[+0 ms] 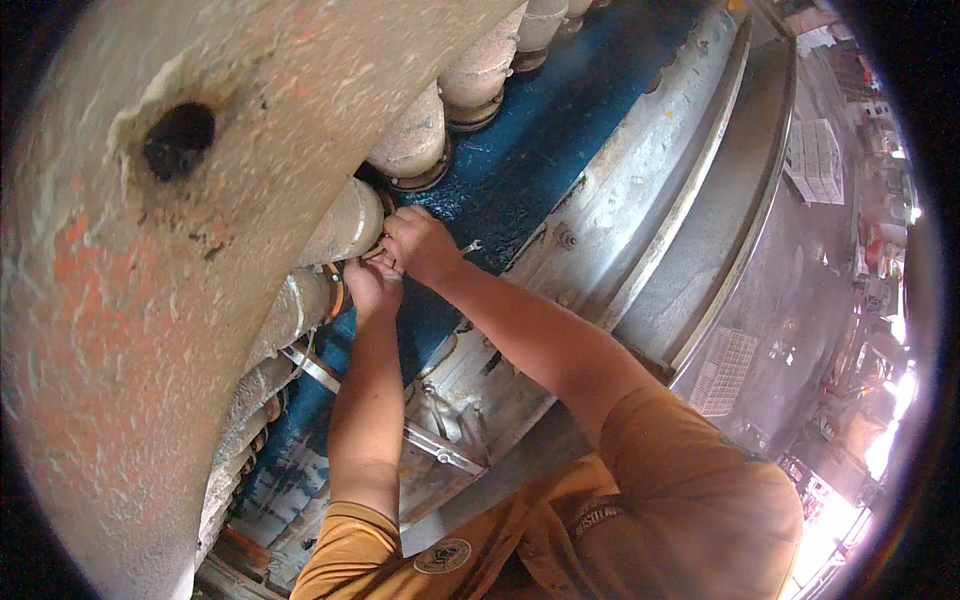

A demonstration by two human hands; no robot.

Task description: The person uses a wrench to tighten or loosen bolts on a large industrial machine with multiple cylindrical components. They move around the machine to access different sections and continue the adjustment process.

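Both hands meet at the lower rim of a rounded, pale grey pipe-like fitting [345,225], one of several in a curved row. My left hand [372,284] is below that rim, its fingers curled closed against a thin yellowish-brown edge. From the right, my right hand [422,243] reaches in with its fingers bent and pinched together beside the left fingertips. What either set of fingers grips is too small or hidden to name. The silvery jaw of a small spanner [473,246] shows just past my right wrist, over the blue surface [520,150]; its handle is hidden.
A large, rough, grey-brown curved body [150,300] with a round hole fills the left. An orange-brown ring [335,292] circles the neighbouring fitting. A metal bracket bar [440,447] crosses below my forearms. Curved metal ledges [690,170] and white crates [815,160] are at right.
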